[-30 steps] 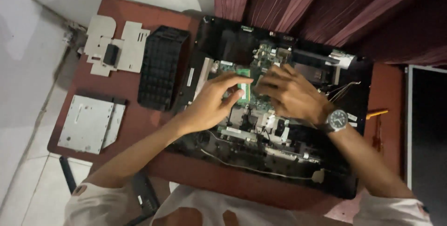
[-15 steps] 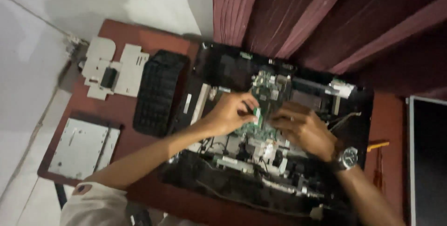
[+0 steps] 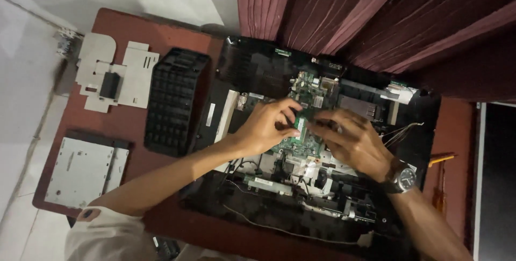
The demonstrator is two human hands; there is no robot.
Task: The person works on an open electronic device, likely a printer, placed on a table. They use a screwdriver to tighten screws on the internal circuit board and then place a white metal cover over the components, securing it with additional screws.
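Overhead, head view: an opened laptop chassis (image 3: 252,73) lies across a reddish-brown table (image 3: 177,30), centre to right of frame.
Left hand (image 3: 266,126): fingers curled, tips pinched on the left edge of the green circuit board (image 3: 301,132) at centre frame.
Right hand (image 3: 352,140): fingers bent down onto the board's right edge; whether they clamp it or only press, I cannot tell. A wristwatch (image 3: 402,177) is on that wrist.
Handling, my judgement: best gripped by the edges only, both sides kept level, the thin wires (image 3: 400,132) at right kept slack.
Board: flat, green, studded with small components, seated among grey metal brackets.
Chassis: matte black plastic, hollow, cable-strewn.
Left of frame: a black ribbed keyboard (image 3: 174,99); pale sheet-metal shield (image 3: 115,73), notched; flat silver drive (image 3: 86,172), lower left.
Right edge: an orange-handled screwdriver (image 3: 441,159).
Top: dark red pleated curtain (image 3: 376,8).
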